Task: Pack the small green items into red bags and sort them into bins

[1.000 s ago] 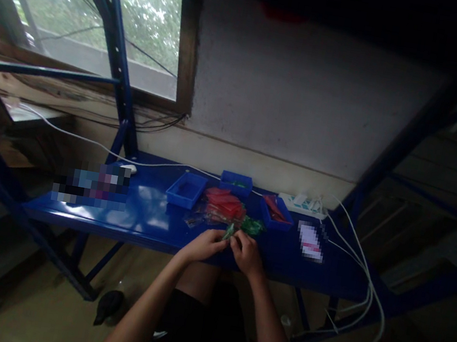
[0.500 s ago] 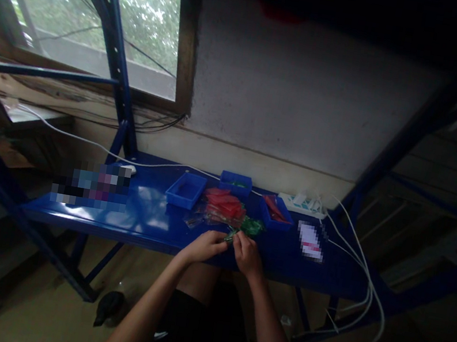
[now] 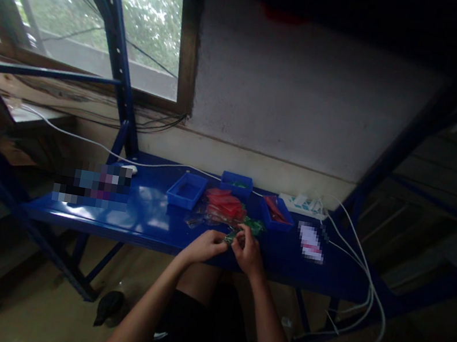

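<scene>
Near the front edge of the blue table (image 3: 140, 226), my left hand (image 3: 208, 246) is closed on a small green item (image 3: 229, 238), too small to make out fully. My right hand (image 3: 246, 251) touches the item's other side with thumb and fingers, its index finger raised. Just beyond my hands lie a green pile (image 3: 254, 226) and a heap of red packets (image 3: 225, 204), with clear plastic pieces (image 3: 194, 221) at its left. Red packets also lie in the right blue tray (image 3: 283, 222).
A left blue tray (image 3: 185, 192) and a back blue tray (image 3: 236, 184) with green bits stand behind the heap. A power strip (image 3: 302, 205) with white cables lies at the back right, a blurred-out phone-like object (image 3: 310, 243) before it. Blue uprights flank the table.
My right index finger has lifted and its fingers have spread a little. More of the green item shows between my hands. My left hand has hardly moved.
</scene>
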### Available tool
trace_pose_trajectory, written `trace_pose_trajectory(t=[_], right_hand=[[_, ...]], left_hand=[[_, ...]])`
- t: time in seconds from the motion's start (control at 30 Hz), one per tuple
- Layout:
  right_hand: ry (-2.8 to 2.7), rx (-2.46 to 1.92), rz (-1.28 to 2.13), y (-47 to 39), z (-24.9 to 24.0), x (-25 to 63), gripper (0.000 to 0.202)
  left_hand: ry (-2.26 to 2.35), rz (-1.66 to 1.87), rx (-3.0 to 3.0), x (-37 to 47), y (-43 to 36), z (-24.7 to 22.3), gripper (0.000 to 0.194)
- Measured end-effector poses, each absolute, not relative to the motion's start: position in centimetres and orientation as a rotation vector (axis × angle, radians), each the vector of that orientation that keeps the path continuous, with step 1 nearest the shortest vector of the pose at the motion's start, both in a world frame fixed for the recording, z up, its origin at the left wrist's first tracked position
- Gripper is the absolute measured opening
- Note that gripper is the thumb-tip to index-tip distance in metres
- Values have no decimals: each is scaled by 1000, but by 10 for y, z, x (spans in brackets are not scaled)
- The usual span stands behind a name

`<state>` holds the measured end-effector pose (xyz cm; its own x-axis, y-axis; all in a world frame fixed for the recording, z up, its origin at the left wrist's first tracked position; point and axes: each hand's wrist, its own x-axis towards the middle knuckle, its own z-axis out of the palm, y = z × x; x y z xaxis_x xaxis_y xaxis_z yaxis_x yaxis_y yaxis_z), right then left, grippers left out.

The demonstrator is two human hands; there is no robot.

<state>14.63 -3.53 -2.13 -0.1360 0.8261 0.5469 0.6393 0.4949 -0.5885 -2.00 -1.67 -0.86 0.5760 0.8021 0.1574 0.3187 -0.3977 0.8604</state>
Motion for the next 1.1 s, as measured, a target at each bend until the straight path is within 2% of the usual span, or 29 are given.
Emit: trace_pose_trajectory(t=[0.2, 0.43, 0.6, 0.93, 1.1], right_hand=[[-1937, -1138, 255, -34, -18, 150, 10], [-1807, -1146, 399, -34, -13, 153, 23], [-1698, -1177, 535, -34, -13, 155, 29], [-1598, -1138, 853, -30, -19, 157, 21], [-1593, -1160, 880, -30, -17, 155, 17]], left_hand=[[962, 861, 1967, -21, -16, -9, 31], [960, 1059, 1854, -22, -11, -13, 28], [968, 986, 1873, -21, -14, -8, 32], [996, 1052, 1797, -26, -14, -7, 34], [997, 1061, 1747, -25, -15, -6, 36]])
